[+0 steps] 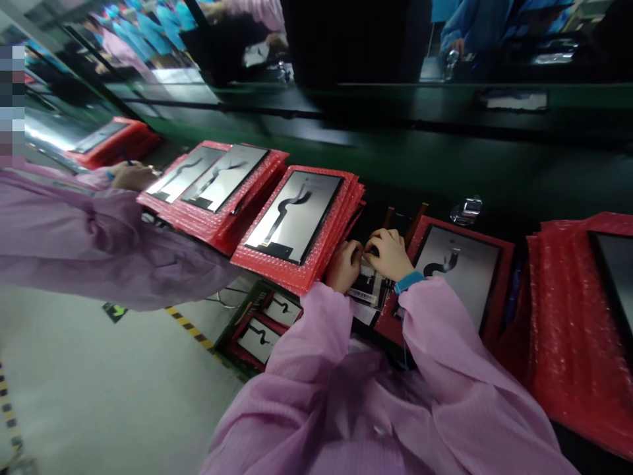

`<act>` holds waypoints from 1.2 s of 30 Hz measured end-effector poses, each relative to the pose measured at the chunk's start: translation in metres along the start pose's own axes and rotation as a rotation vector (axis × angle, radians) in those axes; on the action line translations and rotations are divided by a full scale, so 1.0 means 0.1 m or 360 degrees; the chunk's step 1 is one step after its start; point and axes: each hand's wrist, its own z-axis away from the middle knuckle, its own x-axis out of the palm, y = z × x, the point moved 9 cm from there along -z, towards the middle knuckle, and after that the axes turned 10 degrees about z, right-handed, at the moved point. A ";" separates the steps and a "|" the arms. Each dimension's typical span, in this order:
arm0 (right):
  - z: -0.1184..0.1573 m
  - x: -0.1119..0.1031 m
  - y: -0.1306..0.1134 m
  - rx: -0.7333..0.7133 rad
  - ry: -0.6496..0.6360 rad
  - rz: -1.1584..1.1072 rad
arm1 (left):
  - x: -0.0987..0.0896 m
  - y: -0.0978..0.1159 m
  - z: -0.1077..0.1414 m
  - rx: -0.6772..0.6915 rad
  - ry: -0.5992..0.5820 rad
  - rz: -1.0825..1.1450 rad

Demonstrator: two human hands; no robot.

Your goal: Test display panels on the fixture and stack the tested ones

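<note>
My left hand (345, 265) and my right hand (389, 255) meet over a dark flat electronic part (368, 290) with a pale barcode label. The fingers of both hands are curled, with thumbs and fingertips pinched close together at its upper end. Whatever sits between the fingertips is hidden or too small to name. A blue band (409, 282) circles my right wrist. Just right of that hand, a display panel (462, 274) with a black flex cable lies on red bubble wrap. To the left, another panel (301, 211) tops a stack of red bubble-wrap sheets.
Further left are more stacked panels (227, 177) and a co-worker's hand (133, 176). Red bubble-wrap bags (573, 323) pile up at the right. Clear plastic (466, 210) lies behind the panel. Below left, a green crate (232, 336) holds panels above the floor.
</note>
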 end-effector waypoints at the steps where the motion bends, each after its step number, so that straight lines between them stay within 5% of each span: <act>1: 0.00 0.00 0.00 0.0001 -0.0004 0.0003 | 0.00 0.00 0.00 -0.0001 -0.0002 -0.0008; 36: 0.03 0.02 -0.05 -0.0057 -0.0016 0.0031 | -0.03 -0.09 0.01 -0.0062 0.0088 0.0037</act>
